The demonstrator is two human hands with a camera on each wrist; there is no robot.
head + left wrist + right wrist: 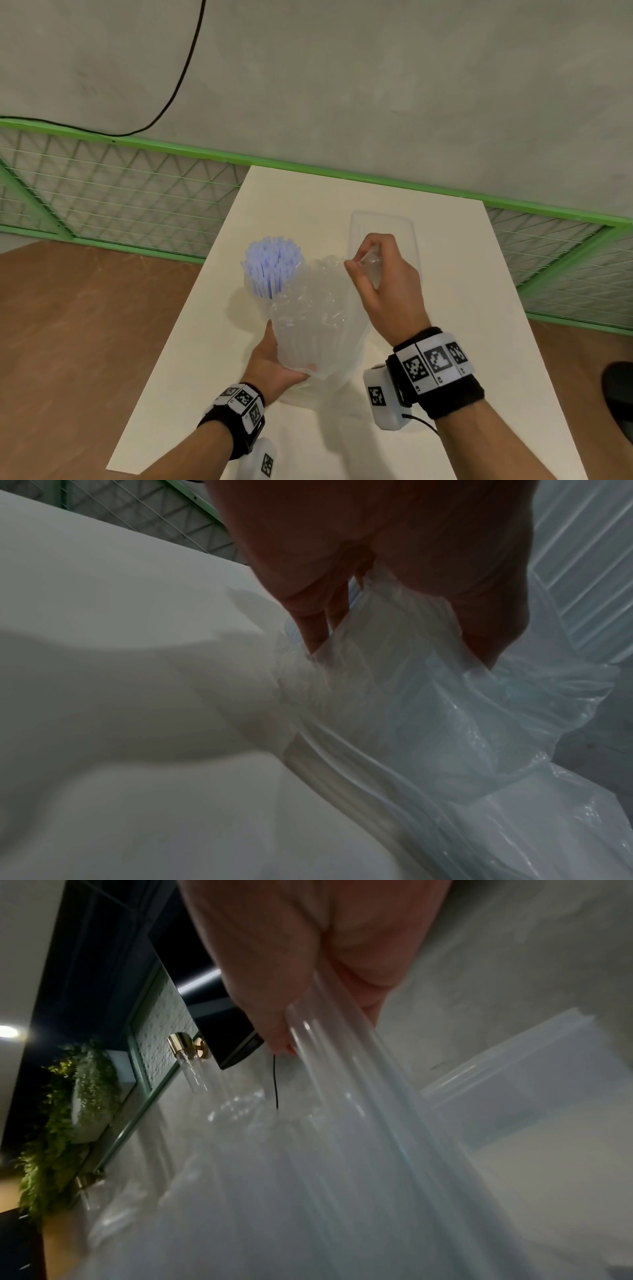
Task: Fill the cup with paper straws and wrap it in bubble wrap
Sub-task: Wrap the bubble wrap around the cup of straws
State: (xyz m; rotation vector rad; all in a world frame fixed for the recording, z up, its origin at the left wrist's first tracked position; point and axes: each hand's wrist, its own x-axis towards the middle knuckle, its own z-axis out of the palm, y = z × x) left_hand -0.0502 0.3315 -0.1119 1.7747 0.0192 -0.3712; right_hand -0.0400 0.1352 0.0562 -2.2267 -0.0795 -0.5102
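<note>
A clear cup (pixel 255 291) packed with pale blue-white paper straws (pixel 272 265) stands upright on the white table (pixel 445 274). A sheet of clear bubble wrap (pixel 315 315) hangs in the air just right of the cup and partly covers its side. My left hand (pixel 274 363) grips the sheet's lower edge, fingers curled into the plastic (pixel 394 647). My right hand (pixel 373 270) pinches the sheet's top corner, held higher and further right; the wrap (pixel 342 1123) streams down from those fingers. The cup's lower part is hidden behind the wrap.
A clear plastic tray (pixel 383 226) lies on the table behind my right hand. A green wire-mesh fence (pixel 120 192) runs along the table's far side. Brown floor lies to the left. A dark object (pixel 620 387) sits at the right edge.
</note>
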